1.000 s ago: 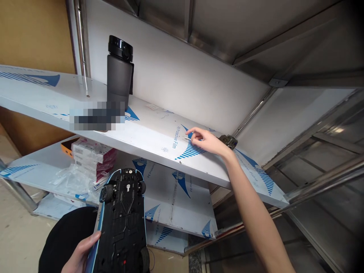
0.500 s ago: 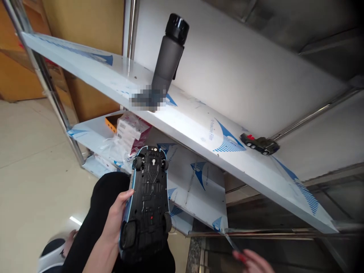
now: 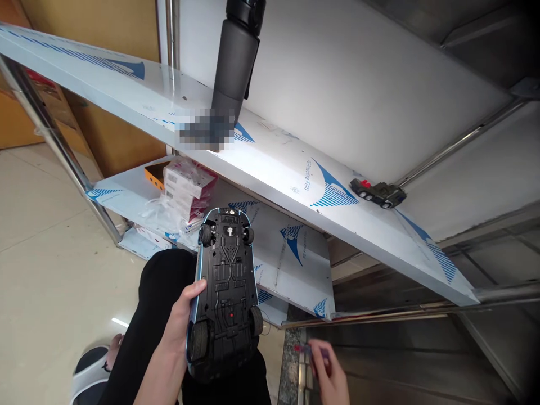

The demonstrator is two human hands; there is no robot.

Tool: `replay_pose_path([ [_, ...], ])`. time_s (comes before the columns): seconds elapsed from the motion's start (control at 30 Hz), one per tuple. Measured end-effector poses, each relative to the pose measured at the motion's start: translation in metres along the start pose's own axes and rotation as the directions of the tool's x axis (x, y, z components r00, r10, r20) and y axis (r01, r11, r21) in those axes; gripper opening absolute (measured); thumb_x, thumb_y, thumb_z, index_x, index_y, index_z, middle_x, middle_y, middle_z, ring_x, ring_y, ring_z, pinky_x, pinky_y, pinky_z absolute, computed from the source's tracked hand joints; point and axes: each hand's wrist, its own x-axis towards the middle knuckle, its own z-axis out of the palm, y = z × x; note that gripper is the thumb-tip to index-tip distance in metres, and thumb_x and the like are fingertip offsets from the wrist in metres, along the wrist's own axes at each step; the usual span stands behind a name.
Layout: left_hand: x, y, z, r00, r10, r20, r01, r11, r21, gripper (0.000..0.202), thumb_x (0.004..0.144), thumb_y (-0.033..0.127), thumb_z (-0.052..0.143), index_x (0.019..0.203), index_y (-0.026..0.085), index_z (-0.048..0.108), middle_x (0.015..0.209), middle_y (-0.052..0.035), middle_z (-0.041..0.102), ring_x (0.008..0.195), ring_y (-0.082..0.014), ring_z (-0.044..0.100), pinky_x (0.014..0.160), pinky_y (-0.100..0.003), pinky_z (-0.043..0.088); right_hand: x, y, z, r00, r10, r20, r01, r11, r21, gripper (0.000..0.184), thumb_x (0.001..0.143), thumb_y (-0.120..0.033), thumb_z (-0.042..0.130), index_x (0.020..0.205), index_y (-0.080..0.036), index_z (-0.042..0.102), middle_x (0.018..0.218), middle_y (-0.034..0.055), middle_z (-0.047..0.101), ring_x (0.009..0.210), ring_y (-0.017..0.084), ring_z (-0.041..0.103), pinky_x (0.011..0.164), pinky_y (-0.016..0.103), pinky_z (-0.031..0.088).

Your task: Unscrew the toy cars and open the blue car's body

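Nearest the camera, the left hand [image 3: 179,320] is gripping the toy car [image 3: 225,292] by its side edge, fingers closed round it, underside facing up. Its long axis is pointing away toward the shelf [image 3: 295,185]. Just right of its rear wheels, the right hand [image 3: 331,377] is pinching a small red-tipped tool [image 3: 304,350], blurred. Farther off, a green toy vehicle [image 3: 378,193] is sitting on the shelf.
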Motion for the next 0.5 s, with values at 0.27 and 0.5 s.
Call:
replay_pose_path([
  [0.27, -0.008, -0.002, -0.004, 0.999, 0.021, 0.039, -0.024, 0.996, 0.085, 0.072, 0.068, 0.023, 0.087, 0.138, 0.019, 0.071, 0.103, -0.0118, 0.086, 0.089, -0.0401, 0.084, 0.080, -0.050, 0.070, 0.043, -0.137, 0.013, 0.885, -0.464, 0.028, 0.464, 0.886, 0.012, 0.015, 0.105, -0.043, 0.063, 0.102, -0.032, 0.073, 0.085, 0.0013, 0.070, 0.068, 0.022, 0.067, 0.065, 0.033, 0.057],
  [0.5, -0.008, 0.000, -0.013, 0.999, 0.040, 0.020, -0.041, 0.997, 0.071, 0.055, 0.069, 0.026, 0.084, 0.123, 0.017, 0.080, 0.092, -0.0110, 0.087, 0.092, -0.0431, 0.083, 0.082, -0.052, 0.071, 0.050, -0.164, 0.023, 0.780, -0.615, 0.114, 0.619, 0.785, -0.004, 0.008, 0.107, -0.032, 0.063, 0.107, -0.034, 0.070, 0.088, -0.0007, 0.072, 0.072, 0.020, 0.068, 0.065, 0.030, 0.056],
])
